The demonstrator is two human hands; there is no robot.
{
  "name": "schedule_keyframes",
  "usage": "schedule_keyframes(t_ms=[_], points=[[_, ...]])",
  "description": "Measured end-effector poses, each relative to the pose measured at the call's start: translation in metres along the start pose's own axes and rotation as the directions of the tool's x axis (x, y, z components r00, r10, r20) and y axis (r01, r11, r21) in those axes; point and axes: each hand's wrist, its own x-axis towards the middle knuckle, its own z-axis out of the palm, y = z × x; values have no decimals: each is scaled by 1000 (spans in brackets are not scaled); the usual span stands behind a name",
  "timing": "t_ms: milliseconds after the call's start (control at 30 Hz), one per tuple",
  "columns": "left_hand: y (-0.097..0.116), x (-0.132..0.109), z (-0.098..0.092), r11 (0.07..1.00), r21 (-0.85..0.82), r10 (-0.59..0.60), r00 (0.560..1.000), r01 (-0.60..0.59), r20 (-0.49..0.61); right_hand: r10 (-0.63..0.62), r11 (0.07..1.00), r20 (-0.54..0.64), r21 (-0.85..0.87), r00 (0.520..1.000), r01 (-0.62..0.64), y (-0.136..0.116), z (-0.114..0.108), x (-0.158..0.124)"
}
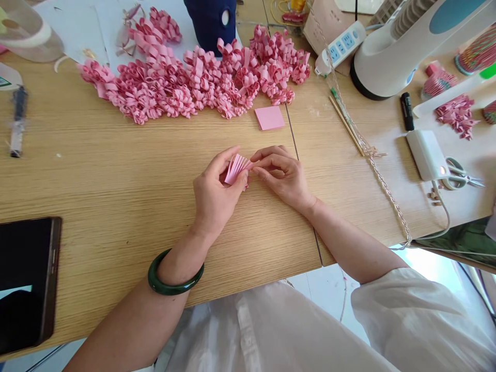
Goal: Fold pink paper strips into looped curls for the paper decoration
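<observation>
Between thumb and fingers, my left hand (217,191) holds a small piece of pink paper (235,168) cut into thin strips that fan out. My right hand (281,173) pinches the strip ends at the paper's right side, thumb and forefinger pressed together. Just above the hands lies a flat pink paper piece (270,118). Behind it spreads a long heap of looped pink paper flowers (163,88). A dark green bangle (174,289) circles my left wrist.
A tablet (27,279) lies at the lower left, a cutter knife (17,121) above it. Rightward are thin sticks (346,124), a chain (387,194), a white adapter (427,155), scissors (459,175) and a power strip (341,47). A dark blue container (211,23) stands behind the heap.
</observation>
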Motion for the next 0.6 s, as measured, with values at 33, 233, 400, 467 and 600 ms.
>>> schedule_keyframes(t_ms=[33,233,400,467,600], points=[[0,0,0,1000,4,2,1000,-2,1,3,1000,3,3,1000,-3,0,0,0],[-1,0,0,1000,-17,7,1000,-7,7,-19,1000,-6,-3,1000,19,0,1,1],[-2,1,0,999,18,32,999,-32,-20,-27,999,15,-31,1000,28,-1,-1,1],[-2,0,0,999,36,41,999,-40,-16,-19,999,28,-45,999,20,-1,-1,1],[-1,0,0,996,69,61,998,-60,-9,-21,998,32,-57,999,22,-1,-2,1]])
